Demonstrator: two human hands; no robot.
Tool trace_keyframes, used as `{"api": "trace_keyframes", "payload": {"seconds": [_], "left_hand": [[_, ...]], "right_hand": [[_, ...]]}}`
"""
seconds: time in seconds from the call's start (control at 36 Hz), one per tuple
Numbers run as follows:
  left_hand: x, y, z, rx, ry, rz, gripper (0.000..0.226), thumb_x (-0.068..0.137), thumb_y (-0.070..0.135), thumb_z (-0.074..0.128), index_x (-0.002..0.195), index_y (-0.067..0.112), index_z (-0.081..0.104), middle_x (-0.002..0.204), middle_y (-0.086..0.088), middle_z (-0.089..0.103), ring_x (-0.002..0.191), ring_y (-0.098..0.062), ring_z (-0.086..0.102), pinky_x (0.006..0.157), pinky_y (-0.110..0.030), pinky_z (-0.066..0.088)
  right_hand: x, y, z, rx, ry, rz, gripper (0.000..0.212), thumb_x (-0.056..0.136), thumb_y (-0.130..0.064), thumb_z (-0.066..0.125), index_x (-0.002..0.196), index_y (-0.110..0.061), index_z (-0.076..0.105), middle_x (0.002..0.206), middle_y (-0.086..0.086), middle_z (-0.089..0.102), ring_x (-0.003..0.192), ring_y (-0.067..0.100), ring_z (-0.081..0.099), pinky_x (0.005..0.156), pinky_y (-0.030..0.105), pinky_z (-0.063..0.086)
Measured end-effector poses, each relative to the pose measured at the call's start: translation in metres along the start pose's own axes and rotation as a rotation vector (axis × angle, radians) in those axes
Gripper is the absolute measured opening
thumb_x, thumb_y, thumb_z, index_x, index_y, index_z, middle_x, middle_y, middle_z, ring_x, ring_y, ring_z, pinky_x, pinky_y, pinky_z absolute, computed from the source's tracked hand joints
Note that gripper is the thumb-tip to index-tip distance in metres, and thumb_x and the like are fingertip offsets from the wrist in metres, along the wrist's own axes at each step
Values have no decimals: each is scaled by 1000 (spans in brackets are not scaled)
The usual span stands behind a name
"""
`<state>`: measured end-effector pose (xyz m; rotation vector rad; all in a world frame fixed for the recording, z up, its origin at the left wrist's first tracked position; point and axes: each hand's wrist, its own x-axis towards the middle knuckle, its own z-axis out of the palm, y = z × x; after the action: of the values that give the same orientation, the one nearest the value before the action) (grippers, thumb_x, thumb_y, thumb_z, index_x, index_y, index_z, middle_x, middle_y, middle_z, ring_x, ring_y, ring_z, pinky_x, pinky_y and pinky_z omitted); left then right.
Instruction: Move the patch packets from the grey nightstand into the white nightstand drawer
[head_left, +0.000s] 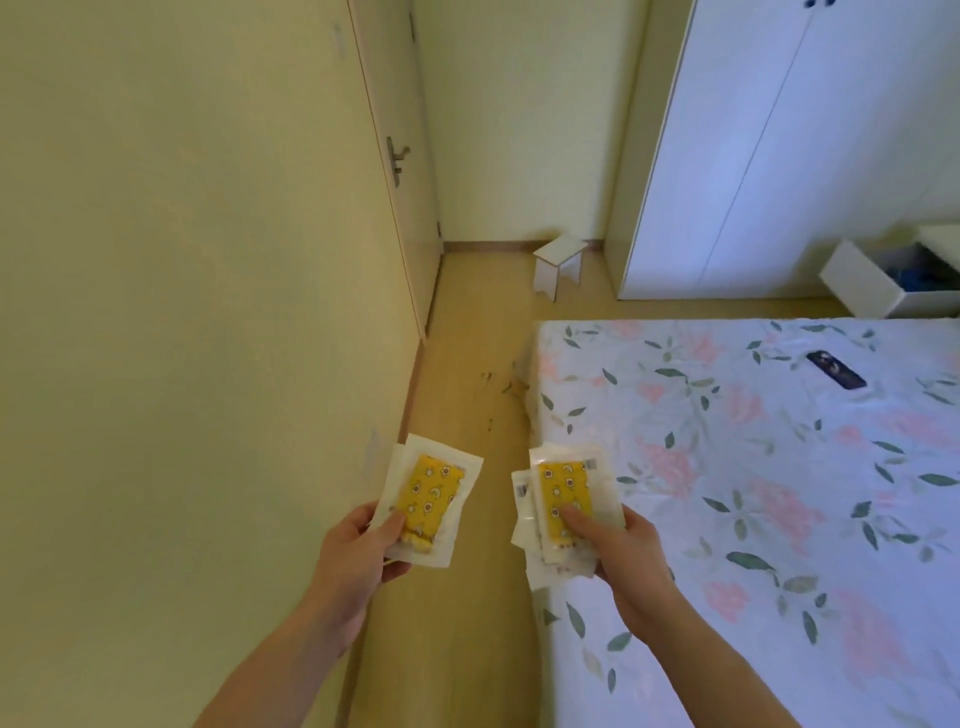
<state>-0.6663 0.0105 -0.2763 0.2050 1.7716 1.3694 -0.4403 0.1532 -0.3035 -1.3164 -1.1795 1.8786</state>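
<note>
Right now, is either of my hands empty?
No, the left hand grips patch packets and the right hand grips a stack of packets.

Soft, even, yellowish daylight, faint shadows, slight overall blur, wide-angle bending at edges.

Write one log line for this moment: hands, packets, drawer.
left hand: holds packets | right hand: holds packet stack | white drawer: open, far right | phase: carrying
</note>
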Motion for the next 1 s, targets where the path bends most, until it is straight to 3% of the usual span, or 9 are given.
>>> {"api": "trace_keyframes", "payload": {"seconds": [0.19, 0.36, 0.44, 0.61, 0.72, 0.78, 0.89, 1.0], "left_hand": [[100, 51, 24, 95, -113, -1, 17, 103, 17, 54, 111, 14, 69, 104, -4, 77, 101, -26, 71, 80, -37, 55], [199, 104, 50, 127, -205, 11, 16, 102, 15, 55, 111, 16, 69, 101, -3, 78, 98, -25, 72, 73, -32, 54], [250, 137, 67, 148, -264, 1, 16, 102, 14, 56, 111, 14, 69, 103, -5, 77, 99, -26, 71, 76, -34, 55], [346, 203, 134, 276, -390, 23, 17, 100, 18, 59, 114, 14, 68, 106, -7, 76, 101, -28, 70, 76, -36, 54], [398, 243, 187, 308, -508, 53, 15, 100, 18, 59, 110, 15, 69, 102, -8, 77, 98, -29, 70, 79, -40, 53], [427, 262, 212, 315, -544, 60, 14, 100, 17, 59, 108, 15, 69, 101, -7, 77, 94, -27, 70, 77, -39, 53], [493, 297, 258, 327, -581, 78, 14, 100, 17, 59, 110, 15, 69, 98, -5, 78, 93, -26, 71, 76, -37, 54], [554, 336, 293, 333, -550, 54, 15, 100, 16, 59, 112, 15, 68, 101, -6, 77, 94, -27, 71, 73, -35, 55]], "right_hand": [[79, -45, 15, 21, 97, -74, 20, 88, -15, 77, 107, -9, 76, 100, 11, 79, 93, 32, 76, 86, 50, 61], [157, -79, 29, 45, 204, -78, 20, 89, -14, 76, 108, -8, 75, 100, 12, 79, 92, 32, 76, 75, 42, 59], [194, -101, 37, 61, 260, -91, 19, 89, -15, 75, 108, -8, 75, 98, 13, 79, 91, 33, 76, 77, 46, 61], [261, -140, 32, 72, 420, -137, 22, 88, -20, 78, 108, -11, 75, 97, 10, 79, 90, 30, 77, 83, 48, 60], [307, -161, 17, 95, 528, -120, 26, 82, -31, 83, 104, -17, 77, 98, 6, 80, 93, 31, 76, 91, 57, 58], [336, -174, 11, 120, 559, -113, 25, 82, -27, 82, 103, -14, 77, 96, 8, 80, 93, 33, 76, 90, 54, 58], [406, -202, 6, 182, 589, -109, 20, 85, -17, 78, 102, -7, 75, 93, 12, 79, 84, 30, 76, 72, 40, 56], [482, -236, 5, 230, 586, -86, 18, 88, -13, 76, 104, -8, 76, 98, 13, 79, 91, 33, 76, 79, 45, 59]]}}
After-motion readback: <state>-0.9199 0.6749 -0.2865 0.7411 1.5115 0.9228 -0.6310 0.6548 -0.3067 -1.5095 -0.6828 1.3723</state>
